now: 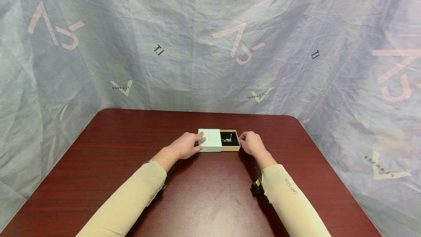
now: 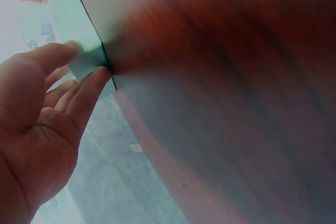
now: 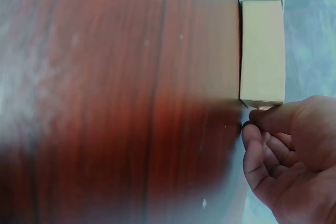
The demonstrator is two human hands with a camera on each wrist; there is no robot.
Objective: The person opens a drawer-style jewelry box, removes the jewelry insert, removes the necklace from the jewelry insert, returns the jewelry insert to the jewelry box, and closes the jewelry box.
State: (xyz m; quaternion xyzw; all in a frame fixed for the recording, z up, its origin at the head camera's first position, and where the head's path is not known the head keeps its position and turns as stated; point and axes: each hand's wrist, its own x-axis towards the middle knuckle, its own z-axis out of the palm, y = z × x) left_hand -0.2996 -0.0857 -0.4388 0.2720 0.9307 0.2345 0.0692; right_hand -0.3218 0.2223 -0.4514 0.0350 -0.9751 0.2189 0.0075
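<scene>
A small jewelry box lies on the table, its mint-green sleeve [image 1: 210,140] on the left and its tan inner drawer [image 1: 230,149] partly out to the right. On the drawer's black lining rests a silver necklace or chain [image 1: 227,140]. My left hand [image 1: 188,145] grips the left end of the sleeve between thumb and fingers, as the left wrist view also shows. At the drawer's right end, my right hand [image 1: 252,143] has thumb and index finger pinched together against the end face. Whatever small part sits between those fingertips is mostly hidden.
The dark red wooden table [image 1: 204,193] has rounded far corners. Grey printed cloth [image 1: 197,65] hangs behind it and along the sides. A black wrist device [image 1: 256,187] shows by the right sleeve cuff.
</scene>
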